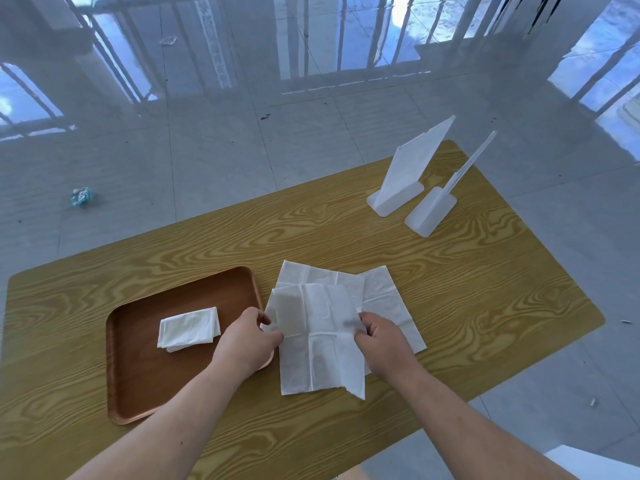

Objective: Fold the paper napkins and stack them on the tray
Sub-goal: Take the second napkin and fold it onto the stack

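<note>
My left hand (247,337) and right hand (379,341) both pinch the top napkin (311,341) with their fingers (264,318); a folded napkin (188,329) lies on the tray (138,386) at nine o'clock.

Bright daylight, glossy floor (311,64) glare, wide-angle distortion

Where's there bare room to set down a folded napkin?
Tray bare on the near and far sides of the folded napkin. Table bare between the spread napkins and the white holders. Crowded at the tray's right edge, where left hand and right hand pinch the top napkin.
</note>
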Demonstrator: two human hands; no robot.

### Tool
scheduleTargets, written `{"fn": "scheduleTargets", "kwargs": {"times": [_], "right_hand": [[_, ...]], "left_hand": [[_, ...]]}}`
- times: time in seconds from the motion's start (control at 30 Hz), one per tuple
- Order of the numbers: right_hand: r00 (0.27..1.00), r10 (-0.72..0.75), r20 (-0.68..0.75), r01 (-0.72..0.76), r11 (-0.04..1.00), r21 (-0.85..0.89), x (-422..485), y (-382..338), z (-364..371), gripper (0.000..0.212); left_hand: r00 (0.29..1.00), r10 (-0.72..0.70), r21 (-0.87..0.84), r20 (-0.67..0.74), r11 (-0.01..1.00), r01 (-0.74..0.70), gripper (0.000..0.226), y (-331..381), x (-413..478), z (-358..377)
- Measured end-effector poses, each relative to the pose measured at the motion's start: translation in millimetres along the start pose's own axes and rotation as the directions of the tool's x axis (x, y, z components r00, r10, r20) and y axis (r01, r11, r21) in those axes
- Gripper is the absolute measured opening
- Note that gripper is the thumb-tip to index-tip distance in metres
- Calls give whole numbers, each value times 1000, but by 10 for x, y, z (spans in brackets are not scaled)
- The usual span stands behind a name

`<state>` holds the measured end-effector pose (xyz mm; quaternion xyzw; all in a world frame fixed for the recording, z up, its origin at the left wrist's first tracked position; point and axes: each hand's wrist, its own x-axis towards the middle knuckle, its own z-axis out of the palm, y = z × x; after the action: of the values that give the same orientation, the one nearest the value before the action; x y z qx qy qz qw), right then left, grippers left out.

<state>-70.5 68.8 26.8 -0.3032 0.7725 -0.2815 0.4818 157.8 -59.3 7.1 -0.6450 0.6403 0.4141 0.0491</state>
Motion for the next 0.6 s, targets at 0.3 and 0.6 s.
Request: {"fn": "scheduleTargets", "kwargs": {"times": [0.3, 0.6], "right_hand": [[961, 92, 260, -206, 867, 454, -64, -197, -377, 28], [875, -122, 469, -321, 581, 748, -84, -388, -767, 48]], "left_hand": [[989, 37, -305, 144, 952, 9, 67, 0, -38, -56], [794, 173, -571, 582, 783, 248, 97, 467, -342, 70]]}}
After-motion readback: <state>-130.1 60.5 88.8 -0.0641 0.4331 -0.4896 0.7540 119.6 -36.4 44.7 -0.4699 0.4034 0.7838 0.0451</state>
